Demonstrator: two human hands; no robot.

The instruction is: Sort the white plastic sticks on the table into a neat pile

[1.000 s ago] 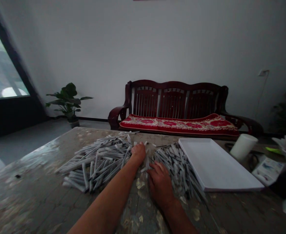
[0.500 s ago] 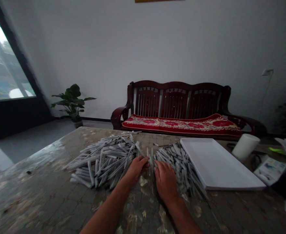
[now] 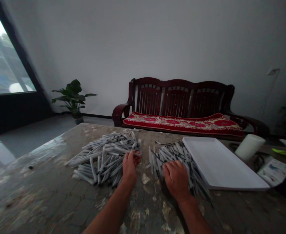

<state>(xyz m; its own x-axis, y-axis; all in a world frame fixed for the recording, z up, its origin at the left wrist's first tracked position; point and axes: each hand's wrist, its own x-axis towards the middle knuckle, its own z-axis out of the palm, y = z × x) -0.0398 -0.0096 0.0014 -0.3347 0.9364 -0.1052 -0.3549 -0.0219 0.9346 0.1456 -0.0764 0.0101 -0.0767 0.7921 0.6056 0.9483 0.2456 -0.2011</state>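
Note:
Two heaps of thin grey-white pens lie on a mottled stone table [image 3: 47,191]. The left heap [image 3: 101,156] spreads wide; the right heap [image 3: 177,156] is narrower and lies against a white tray [image 3: 221,165]. My left hand [image 3: 129,167] rests at the right edge of the left heap, fingers curled over a few pens. My right hand [image 3: 177,177] lies palm down on the right heap, fingers bent over the pens. A few loose pens [image 3: 150,155] stand between the two hands.
A white cylinder [image 3: 249,147] stands right of the tray, with papers [image 3: 274,169] and a dark object at the far right edge. Behind the table are a dark wooden bench with a red cushion [image 3: 182,122] and a potted plant [image 3: 72,97].
My left hand has drawn back from the far gap between the heaps to the left heap's near edge. My right hand has shifted right onto the right heap.

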